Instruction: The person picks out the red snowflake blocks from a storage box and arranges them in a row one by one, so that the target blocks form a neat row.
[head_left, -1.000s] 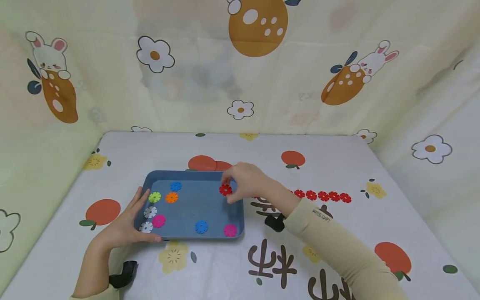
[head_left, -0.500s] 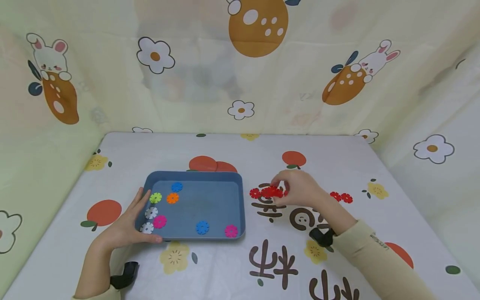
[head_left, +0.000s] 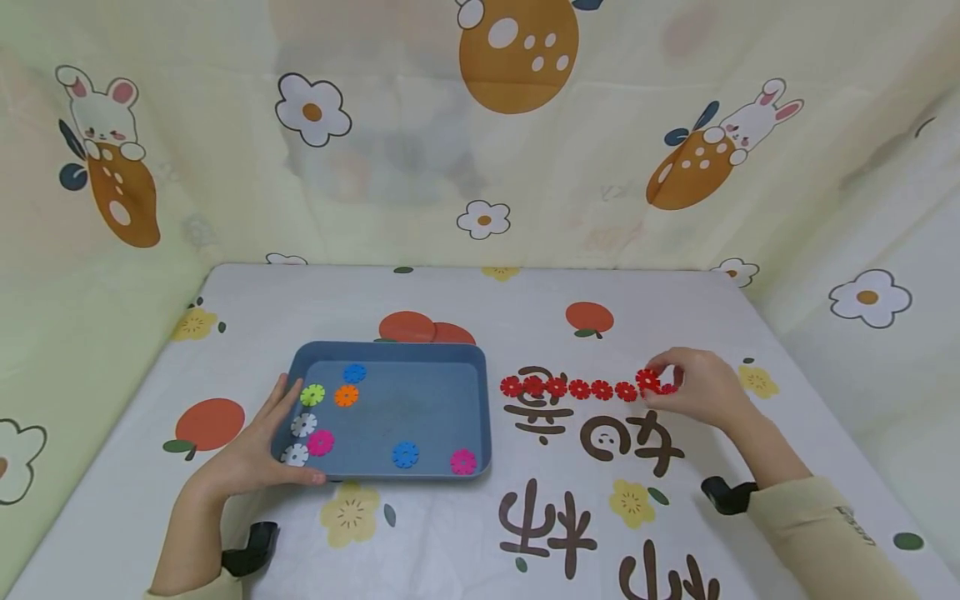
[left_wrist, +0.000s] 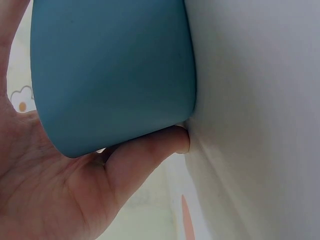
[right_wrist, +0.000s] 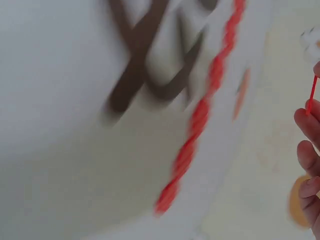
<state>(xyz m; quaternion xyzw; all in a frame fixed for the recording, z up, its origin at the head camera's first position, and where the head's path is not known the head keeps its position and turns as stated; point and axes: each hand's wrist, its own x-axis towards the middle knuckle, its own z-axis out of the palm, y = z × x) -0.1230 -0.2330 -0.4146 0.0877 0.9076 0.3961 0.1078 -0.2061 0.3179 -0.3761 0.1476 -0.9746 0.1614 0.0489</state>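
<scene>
In the head view, my right hand (head_left: 693, 387) pinches a red snowflake disc (head_left: 648, 380) above the right end of a row of red discs (head_left: 579, 389) on the tablecloth. That disc appears edge-on between the fingertips in the right wrist view (right_wrist: 312, 95), where the row is blurred. My left hand (head_left: 243, 454) holds the near left corner of a blue-grey tray (head_left: 397, 352), with fingers along its left side and thumb along its front. The left wrist view shows the thumb (left_wrist: 145, 155) against the tray's outer wall (left_wrist: 115, 75).
Inside the tray lie loose discs: blue (head_left: 406, 454), pink (head_left: 462, 462), orange (head_left: 346, 395), green (head_left: 312, 394) and white (head_left: 303, 425) among them. A printed cloth (head_left: 420, 542) covers the table, and patterned curtains (head_left: 390, 167) stand behind and at the sides.
My right hand has carried the red disc from the tray rightward along the row to its right end. The left hand and the tray have stayed in place.
</scene>
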